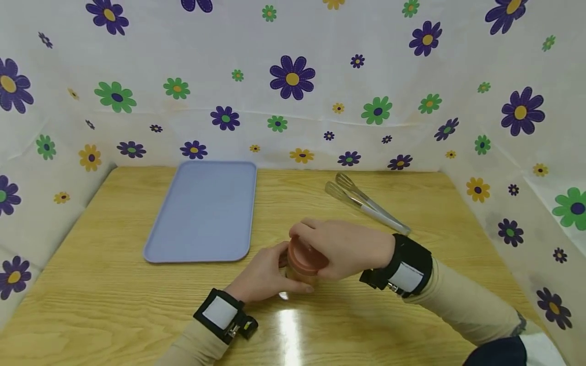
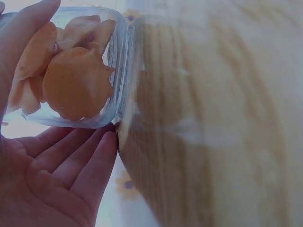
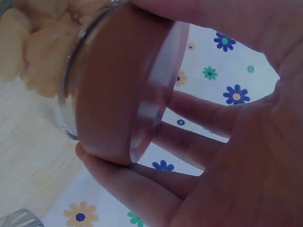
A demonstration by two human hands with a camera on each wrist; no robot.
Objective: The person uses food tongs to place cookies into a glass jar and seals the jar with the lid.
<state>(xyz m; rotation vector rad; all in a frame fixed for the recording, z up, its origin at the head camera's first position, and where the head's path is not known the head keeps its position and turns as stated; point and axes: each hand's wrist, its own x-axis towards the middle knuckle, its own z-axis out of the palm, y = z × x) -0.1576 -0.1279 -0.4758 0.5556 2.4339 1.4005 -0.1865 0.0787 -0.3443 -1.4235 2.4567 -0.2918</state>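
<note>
A clear glass jar (image 2: 122, 71) stands upright on the table, with several thin, round orange-brown pieces (image 2: 78, 82) inside that look like cookies or crisps. My left hand (image 1: 265, 277) holds the jar low on its side, thumb on the near side and fingers round the far side. On top sits a reddish-brown lid (image 1: 305, 256) with a raised rim. My right hand (image 1: 343, 247) grips this lid from above, its thumb and fingers spread round the edge. The right wrist view shows the lid against the jar's mouth.
A light blue tray (image 1: 206, 213) lies on the wooden table (image 1: 105, 300) at the back left. Metal tongs (image 1: 366, 206) lie behind my right hand, their slotted ends pointing away. Flower-patterned cloth (image 1: 256, 46) encloses the table at the back and sides.
</note>
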